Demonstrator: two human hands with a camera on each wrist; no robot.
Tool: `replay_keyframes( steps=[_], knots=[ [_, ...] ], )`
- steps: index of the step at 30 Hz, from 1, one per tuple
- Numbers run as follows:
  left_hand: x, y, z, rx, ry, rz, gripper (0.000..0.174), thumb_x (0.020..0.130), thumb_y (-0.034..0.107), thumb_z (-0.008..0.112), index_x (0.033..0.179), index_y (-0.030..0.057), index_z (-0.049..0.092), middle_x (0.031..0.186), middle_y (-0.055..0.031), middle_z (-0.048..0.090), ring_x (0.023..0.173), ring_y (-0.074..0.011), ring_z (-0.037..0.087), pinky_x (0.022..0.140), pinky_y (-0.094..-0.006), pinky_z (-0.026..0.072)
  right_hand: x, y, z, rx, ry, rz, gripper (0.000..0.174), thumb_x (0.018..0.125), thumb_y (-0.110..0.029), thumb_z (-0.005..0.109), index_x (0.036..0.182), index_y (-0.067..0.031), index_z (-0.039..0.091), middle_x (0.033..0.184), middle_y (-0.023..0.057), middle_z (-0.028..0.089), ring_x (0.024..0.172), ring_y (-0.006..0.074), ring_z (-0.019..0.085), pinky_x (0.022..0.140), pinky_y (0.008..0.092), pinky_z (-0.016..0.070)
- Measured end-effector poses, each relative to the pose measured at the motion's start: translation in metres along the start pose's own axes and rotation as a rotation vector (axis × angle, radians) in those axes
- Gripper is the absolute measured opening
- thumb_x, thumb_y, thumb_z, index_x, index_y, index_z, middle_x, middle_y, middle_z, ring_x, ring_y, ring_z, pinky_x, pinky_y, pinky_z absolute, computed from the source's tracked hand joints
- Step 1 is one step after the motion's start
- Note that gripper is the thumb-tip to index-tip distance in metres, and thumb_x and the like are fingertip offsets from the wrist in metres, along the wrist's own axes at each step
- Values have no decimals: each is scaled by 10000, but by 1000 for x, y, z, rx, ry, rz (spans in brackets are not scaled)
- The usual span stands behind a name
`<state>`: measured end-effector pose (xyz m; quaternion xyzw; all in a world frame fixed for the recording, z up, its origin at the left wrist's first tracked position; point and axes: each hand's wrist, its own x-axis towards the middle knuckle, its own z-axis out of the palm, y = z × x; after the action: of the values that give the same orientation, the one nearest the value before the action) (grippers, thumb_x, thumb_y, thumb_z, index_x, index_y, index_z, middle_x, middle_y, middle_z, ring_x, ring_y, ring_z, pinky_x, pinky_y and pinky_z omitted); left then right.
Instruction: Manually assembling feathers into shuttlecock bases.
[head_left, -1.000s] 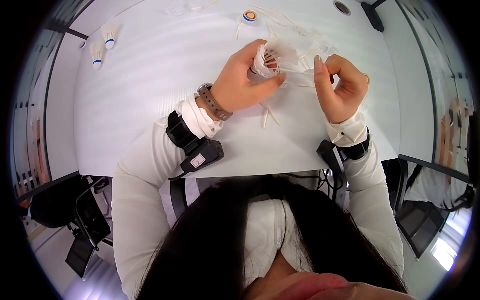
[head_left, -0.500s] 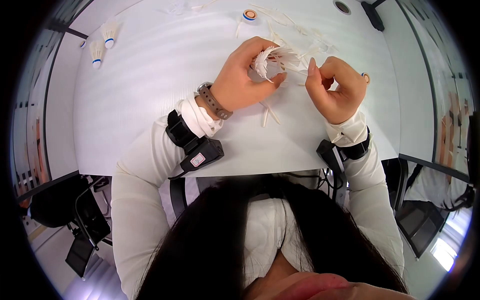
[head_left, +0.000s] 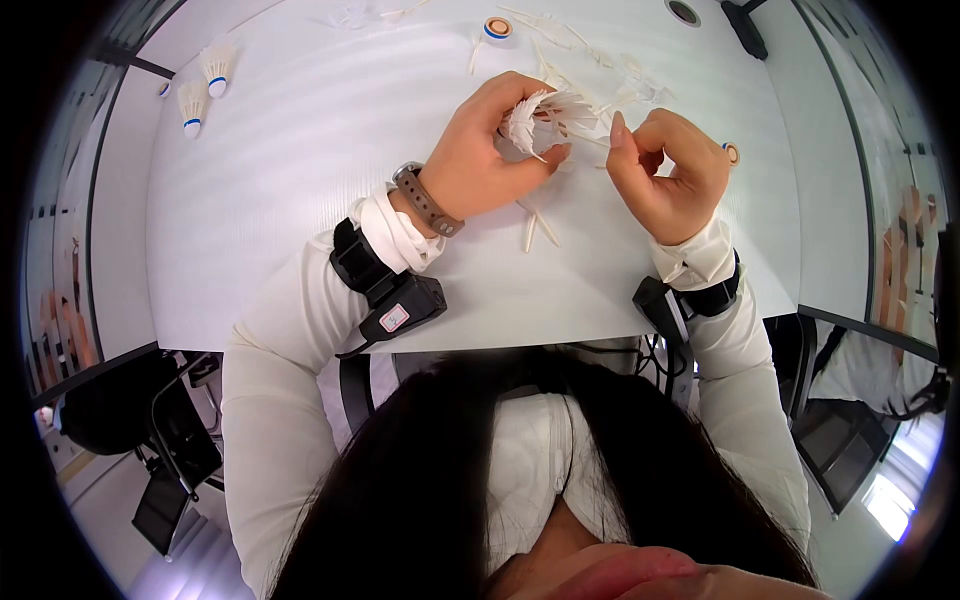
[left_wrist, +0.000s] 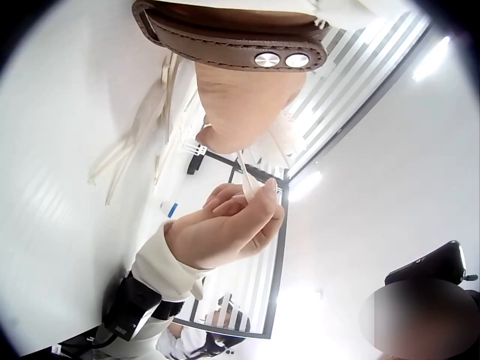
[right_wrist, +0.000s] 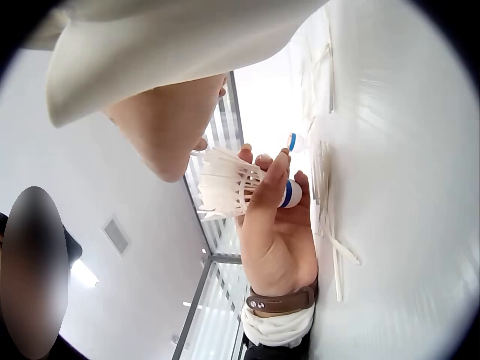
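In the head view my left hand point(head_left: 485, 155) grips a white feather shuttlecock point(head_left: 528, 122), its flared feather end facing up toward the camera. The right wrist view shows the fingers wrapped round its stems, with the blue-banded cork base point(right_wrist: 291, 193) sticking out past them. Just right of it, my right hand point(head_left: 675, 175) is curled, thumb raised against the fingers. Seen from the left wrist, that hand pinches a white feather point(left_wrist: 248, 182) whose stem runs toward the left hand. Where this stem ends is hidden behind the left hand.
Two whole shuttlecocks point(head_left: 192, 108) lie at the table's left. Loose feather stems point(head_left: 538, 226) lie below the left hand, and more feather pieces point(head_left: 640, 88) are scattered behind. A bare cork base point(head_left: 497, 28) stands at the back, another cork base point(head_left: 732, 154) beside the right hand.
My right hand has moved a little left, closer to the shuttlecock. The shuttlecock has turned slightly in my left hand, which otherwise stays in place.
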<state>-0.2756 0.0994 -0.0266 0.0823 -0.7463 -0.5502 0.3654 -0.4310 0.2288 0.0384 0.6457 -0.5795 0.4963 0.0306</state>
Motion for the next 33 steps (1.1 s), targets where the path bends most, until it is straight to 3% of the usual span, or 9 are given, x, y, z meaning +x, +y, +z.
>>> replay_keyframes(
  steps=[9, 24, 33],
  knots=[
    [-2, 0, 2, 11, 5, -3, 434, 776, 69, 785, 1159, 27, 585, 1052, -87, 616, 939, -206, 612, 831, -317, 508, 0, -1, -2, 24, -40, -17, 247, 798, -20, 746, 647, -41, 552, 560, 16, 518, 452, 106, 477, 429, 232, 349],
    [-2, 0, 2, -22, 1, -65, 428, 769, 50, 770, 1154, 28, 585, 1050, -84, 615, 958, -196, 617, 859, -312, 506, -1, -4, 0, 101, -110, -34, 228, 761, -23, 750, 630, -67, 569, 540, 13, 515, 438, 125, 483, 415, 248, 335],
    [-3, 1, 1, -90, -24, -84, 429, 769, 33, 763, 1159, 28, 585, 1062, -82, 610, 961, -199, 613, 859, -315, 503, 0, -8, 0, 175, -246, -82, 235, 746, -42, 772, 638, -77, 566, 558, 23, 544, 459, 150, 509, 418, 263, 358]
  ],
)
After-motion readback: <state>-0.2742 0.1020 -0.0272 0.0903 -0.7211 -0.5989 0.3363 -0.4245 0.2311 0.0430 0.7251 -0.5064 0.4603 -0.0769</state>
